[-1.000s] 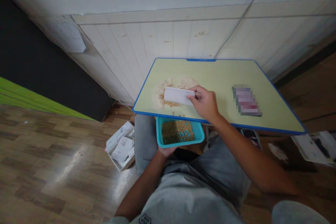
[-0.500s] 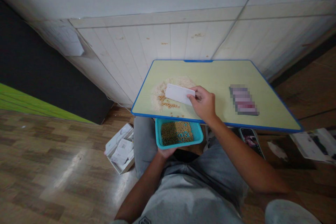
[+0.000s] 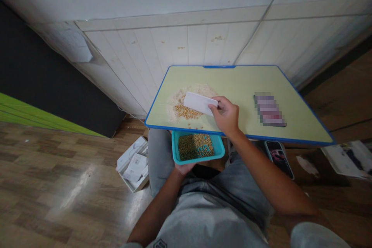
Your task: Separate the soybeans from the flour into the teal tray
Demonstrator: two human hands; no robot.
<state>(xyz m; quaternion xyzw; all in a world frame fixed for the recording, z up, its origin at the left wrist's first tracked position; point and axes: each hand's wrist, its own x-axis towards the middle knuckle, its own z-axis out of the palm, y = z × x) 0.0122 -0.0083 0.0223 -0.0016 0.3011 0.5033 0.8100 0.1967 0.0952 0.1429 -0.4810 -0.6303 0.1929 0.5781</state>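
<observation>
Pale panelled wall, green-topped table: white card over loose beans

In the head view, the wall fills the top of the frame and the blue-edged table stands against it, right of centre. At the frame's centre, the right hand is closed on the card's right end, thumb on the near face; the card extends leftward from the fingers. The golden beans lie just below and left of the card, left of that hand, with pale grains spread around them. A few stray beans sit near the table's front edge.

Below centre, the left hand is under a turquoise tub, supporting it just below that edge. Its fingers are hidden, so I cannot tell how far open it is. The tub contains more beans, below the pile and above the left hand.

At right on the table lies 1 pixelated dark-edged object; below the table's edge, 1 phone. At lower left, 1 white box stands on the wooden floor.
</observation>
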